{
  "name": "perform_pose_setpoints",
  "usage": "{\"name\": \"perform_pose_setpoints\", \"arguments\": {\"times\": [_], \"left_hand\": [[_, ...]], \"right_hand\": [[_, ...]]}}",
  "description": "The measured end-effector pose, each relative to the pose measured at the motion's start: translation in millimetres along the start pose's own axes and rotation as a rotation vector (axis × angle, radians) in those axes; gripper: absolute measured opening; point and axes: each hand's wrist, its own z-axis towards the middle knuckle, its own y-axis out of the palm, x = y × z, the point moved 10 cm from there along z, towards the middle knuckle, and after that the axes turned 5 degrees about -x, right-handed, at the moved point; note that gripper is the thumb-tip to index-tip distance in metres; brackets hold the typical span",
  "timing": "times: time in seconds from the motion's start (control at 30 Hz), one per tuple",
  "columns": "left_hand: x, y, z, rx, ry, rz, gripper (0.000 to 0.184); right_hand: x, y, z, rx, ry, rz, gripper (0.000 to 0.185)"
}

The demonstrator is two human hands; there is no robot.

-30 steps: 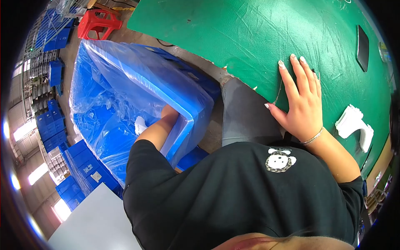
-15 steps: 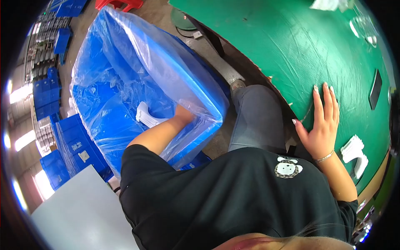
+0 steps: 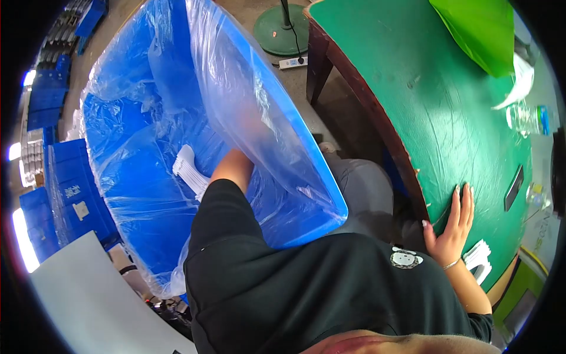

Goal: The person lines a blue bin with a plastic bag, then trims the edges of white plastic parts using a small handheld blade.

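My left hand (image 3: 253, 123) is deep inside a blue bin (image 3: 323, 171), seen only as a blur through the clear plastic liner (image 3: 218, 65). Its fingers cannot be made out, nor whether they hold anything. Close to that forearm, a stack of white curved, ribbed pieces (image 3: 191, 171) lies in the bin. My right hand (image 3: 451, 231) rests flat on the green tabletop (image 3: 401, 88) with its fingers stretched out and nothing in them. Beside its wrist lies another bundle of white curved pieces (image 3: 478, 258), partly hidden by the forearm.
A phone (image 3: 514, 189) and a clear bottle (image 3: 526, 120) are on the table, with a bright green sheet or bag (image 3: 480, 32) at its far side. A power strip (image 3: 293, 62) lies on the floor near a round stand base (image 3: 280, 29). A grey surface (image 3: 94, 295) is at lower left.
My left arm has reached further into the bin, and its hand has gone behind the liner. The view has shifted, bringing the green sheet into sight. My right hand stays flat on the table.
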Motion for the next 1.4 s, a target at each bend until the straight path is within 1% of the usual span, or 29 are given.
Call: {"name": "perform_pose_setpoints", "arguments": {"times": [0.17, 0.27, 0.33, 0.53, 0.67, 0.73, 0.8, 0.87, 0.93, 0.97, 1.03, 1.07, 1.13, 1.17, 1.23, 1.3, 1.33, 1.4], "left_hand": [[29, 44, 18, -0.097, 0.119, 0.013, 0.068], [31, 71, -7, -0.2, 0.174, 0.053, 0.067], [35, 79, -21, -0.255, 0.218, 0.085, 0.066], [67, 63, -37, -0.358, 0.376, 0.199, 0.064], [74, 43, -59, -0.443, 0.459, 0.287, 0.063], [70, 36, -82, -0.504, 0.493, 0.332, 0.062], [8, -46, -92, -0.182, -0.125, 0.016, 0.054], [-66, -89, -116, 0.228, -0.269, 0.329, 0.07], [-99, -136, -152, 0.164, -0.731, 0.414, 0.096], [-112, -140, -155, 0.16, -0.731, 0.424, 0.096], [-174, -109, -177, -0.11, -0.994, 0.168, 0.118], [-193, -96, -175, -0.117, -0.994, 0.173, 0.118], [-223, -53, -163, -0.192, -0.941, 0.037, 0.128], [-186, -69, -169, -0.253, -0.983, 0.049, 0.122], [-201, -55, -162, -0.243, -0.964, 0.042, 0.12], [-193, -57, -156, -0.211, -0.941, -0.036, 0.111], [-190, -61, -153, -0.216, -0.94, -0.03, 0.111], [-166, -81, -141, -0.217, -0.805, 0.103, 0.108]], "right_hand": [[-1, 6, 2, -0.006, -0.029, -0.039, 0.086], [-3, 8, 3, -0.038, -0.05, -0.045, 0.086], [-2, 6, 3, -0.009, -0.056, -0.034, 0.086], [-3, 4, 2, 0.009, -0.064, -0.033, 0.087], [-4, 1, 2, 0.014, -0.051, -0.008, 0.087], [-5, 1, 4, 0.018, -0.051, 0.002, 0.087], [-5, 3, 1, -0.002, -0.051, 0.013, 0.087], [-4, 2, 1, 0.025, -0.054, -0.003, 0.087], [-6, 0, 2, 0.034, -0.053, 0.02, 0.085], [-7, 0, 2, 0.039, -0.048, 0.014, 0.085], [-8, -2, 1, 0.045, -0.036, 0.008, 0.084], [-9, -1, 2, 0.038, -0.034, 0.008, 0.084], [-9, -2, 2, 0.045, -0.025, 0.005, 0.083], [-9, -2, 2, 0.042, -0.017, 0.008, 0.082], [-8, 0, 2, 0.043, -0.02, 0.008, 0.082], [-9, -1, 1, 0.055, -0.03, 0.001, 0.081], [-9, 0, 2, 0.05, -0.025, 0.002, 0.081], [-9, 0, 2, 0.054, -0.026, 0.008, 0.081]]}}
